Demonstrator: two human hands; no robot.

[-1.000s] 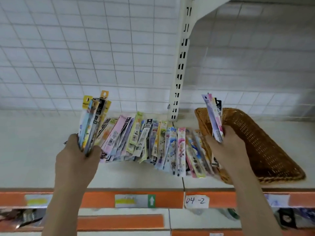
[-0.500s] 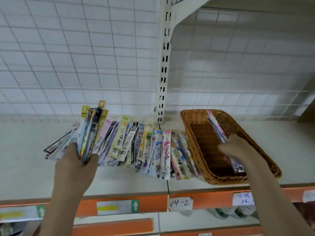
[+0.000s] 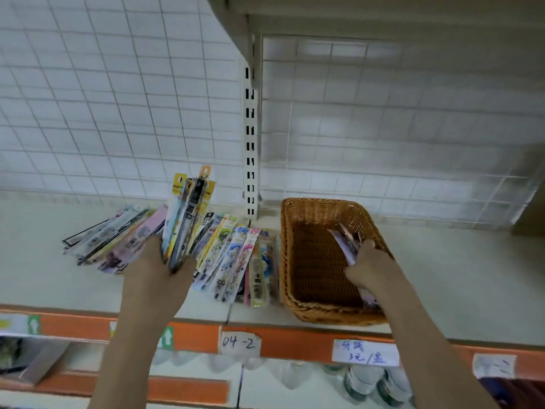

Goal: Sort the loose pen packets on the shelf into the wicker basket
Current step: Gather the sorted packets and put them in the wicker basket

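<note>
A fan of colourful pen packets (image 3: 236, 261) lies on the white shelf (image 3: 41, 278), left of a brown wicker basket (image 3: 298, 208). My left hand (image 3: 160, 270) grips an upright bundle of pen packets (image 3: 188, 211) above the pile. My right hand (image 3: 370, 267) is inside the basket at its right wall, closed on a few pink and purple pen packets (image 3: 346, 246) that slant down toward the basket floor. The lower ends of those packets are partly hidden by my hand.
A white slotted upright (image 3: 250, 149) stands behind the gap between pile and basket. The orange shelf edge carries a "04-2" label (image 3: 239, 343) and a handwritten price tag (image 3: 364, 354). Bottles (image 3: 359, 382) sit on the shelf below.
My right hand has carried its packets from above the basket rim down into the basket. The left hand keeps its bundle upright; the camera has shifted right and closer.
</note>
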